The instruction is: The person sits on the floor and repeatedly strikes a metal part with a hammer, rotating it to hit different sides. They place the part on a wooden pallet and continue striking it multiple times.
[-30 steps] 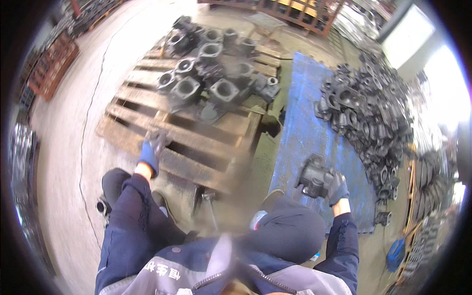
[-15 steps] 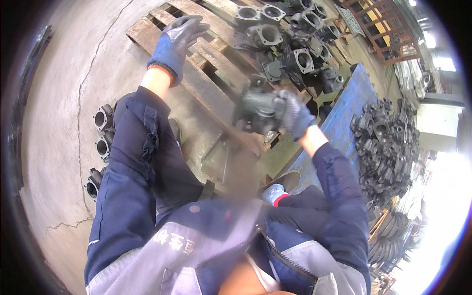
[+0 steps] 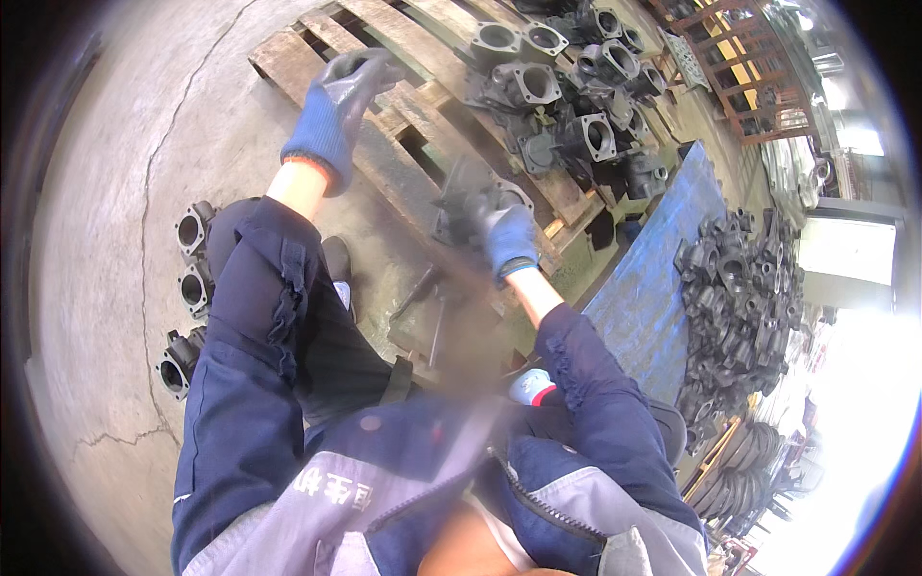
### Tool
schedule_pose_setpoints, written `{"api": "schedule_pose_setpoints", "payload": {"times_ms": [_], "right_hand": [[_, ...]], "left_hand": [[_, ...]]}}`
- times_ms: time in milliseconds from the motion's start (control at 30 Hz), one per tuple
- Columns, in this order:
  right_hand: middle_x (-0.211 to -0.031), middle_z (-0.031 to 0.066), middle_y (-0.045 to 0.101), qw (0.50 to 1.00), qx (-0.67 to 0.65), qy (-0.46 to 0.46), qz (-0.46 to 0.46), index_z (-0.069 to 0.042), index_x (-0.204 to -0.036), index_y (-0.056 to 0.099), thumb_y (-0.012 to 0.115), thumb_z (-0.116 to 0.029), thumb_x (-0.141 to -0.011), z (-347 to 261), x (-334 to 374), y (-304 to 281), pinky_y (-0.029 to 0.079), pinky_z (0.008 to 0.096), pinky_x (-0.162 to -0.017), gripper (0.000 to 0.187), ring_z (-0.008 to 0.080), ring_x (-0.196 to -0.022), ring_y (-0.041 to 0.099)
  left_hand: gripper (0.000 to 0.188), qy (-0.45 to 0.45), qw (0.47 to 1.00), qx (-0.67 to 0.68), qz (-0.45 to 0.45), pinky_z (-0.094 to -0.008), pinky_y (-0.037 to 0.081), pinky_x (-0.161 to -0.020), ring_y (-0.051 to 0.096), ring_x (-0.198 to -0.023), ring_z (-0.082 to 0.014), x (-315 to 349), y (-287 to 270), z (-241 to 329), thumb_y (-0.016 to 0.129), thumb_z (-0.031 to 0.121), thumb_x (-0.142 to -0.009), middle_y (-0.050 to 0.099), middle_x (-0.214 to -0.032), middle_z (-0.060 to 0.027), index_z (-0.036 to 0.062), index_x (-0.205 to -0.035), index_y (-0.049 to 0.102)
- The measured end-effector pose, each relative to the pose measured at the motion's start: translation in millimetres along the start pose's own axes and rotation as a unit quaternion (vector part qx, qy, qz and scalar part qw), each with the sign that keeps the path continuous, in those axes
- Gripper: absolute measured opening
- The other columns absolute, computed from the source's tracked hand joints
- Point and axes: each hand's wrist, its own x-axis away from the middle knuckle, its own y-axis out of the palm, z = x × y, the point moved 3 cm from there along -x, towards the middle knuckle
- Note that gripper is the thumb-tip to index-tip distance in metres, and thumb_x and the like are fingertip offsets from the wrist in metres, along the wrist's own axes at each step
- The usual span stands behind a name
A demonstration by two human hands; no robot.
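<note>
In a blue and grey work glove, my right hand (image 3: 511,238) is closed around a dark cast-metal housing (image 3: 461,206), blurred by motion, just beside the near edge of the wooden pallet (image 3: 399,178). A round flanged opening shows on the part beyond my fingers. My left hand (image 3: 348,101), gloved alike, hovers over the pallet's left end with its fingers loosely bent and nothing in them. Between my legs, a low stand with metal rods (image 3: 437,326) is partly blurred.
Several similar housings (image 3: 538,84) are heaped on the pallet's far side. Others stand in a row on the concrete floor (image 3: 190,288) at my left. To the right lie a blue sheet (image 3: 639,288) and a large pile of dark castings (image 3: 735,298). A brown metal rack (image 3: 749,72) stands farther back.
My right hand has carried the housing left and slightly toward the pallet's near edge. The left hand's fingers have curled a little, and it has dipped slightly.
</note>
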Motion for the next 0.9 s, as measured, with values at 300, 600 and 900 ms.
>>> {"api": "schedule_pose_setpoints", "payload": {"times_ms": [300,600,900], "right_hand": [[-0.078,0.018,0.071,0.988,0.086,0.118,0.045,-0.005,-0.093,0.07,0.049,-0.05,-0.094,-40.1,19.2,49.5,0.054,0.0489,-0.067,0.05,0.0395,-0.074,0.07],[-0.101,0.0187,0.071,0.944,-0.101,0.292,0.117,-0.005,-0.096,0.072,0.055,-0.026,-0.094,52.9,11.6,-34.6,0.054,0.0448,-0.078,0.027,0.0343,-0.091,0.07],[-0.099,0.0134,0.072,0.883,-0.389,0.191,0.182,-0.012,-0.102,0.073,0.052,-0.03,-0.096,65.1,21.7,78.9,0.054,0.0439,-0.08,0.028,0.0312,-0.094,0.07]], "left_hand": [[0.031,-0.074,0.991,-0.027,0.105,-0.0338,0.049,-0.093,0.067,-0.099,-0.0245,20.4,51.5,-110.4,0.056,0.024,-0.095,0.072,-0.106,-0.0127,0.0025,-0.116,0.064],[0.038,-0.26,0.853,-0.44,-0.105,-0.0401,0.052,-0.075,0.068,-0.08,-0.0274,95.4,61.9,-296.1,0.051,0.034,-0.096,0.072,-0.092,-0.016,0.0027,-0.109,0.068],[0.033,-0.18,0.93,-0.287,-0.146,-0.044,0.052,-0.094,0.062,-0.112,-0.0401,69.5,21.1,-425.2,0.058,0.026,-0.091,0.066,-0.118,-0.0231,0.0062,-0.118,0.065]]}}
